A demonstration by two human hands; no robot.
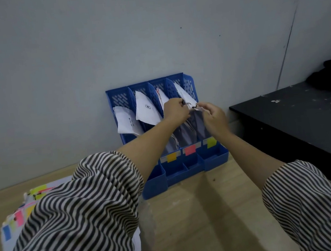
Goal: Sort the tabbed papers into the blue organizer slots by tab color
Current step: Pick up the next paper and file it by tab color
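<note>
Perforated plastic organizer point(189, 85) — matt, seemingly — white paper sheets point(146, 111), wood-look floor point(191, 215).

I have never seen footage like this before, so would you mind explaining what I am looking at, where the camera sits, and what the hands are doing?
There is no machine here: a person wears one wide-angle camera on the head, looking forward and down, so the striped sleeves are the wearer's own arms. A blue organizer stands on the floor against the wall, with orange, red and yellow-green labels on its front; a fourth label is hidden by the arm. White papers already lean in its slots. The left hand and right hand together pinch a tabbed paper at the rightmost slot. A pile of unsorted tabbed papers lies lower left; a black table stands right.
</note>
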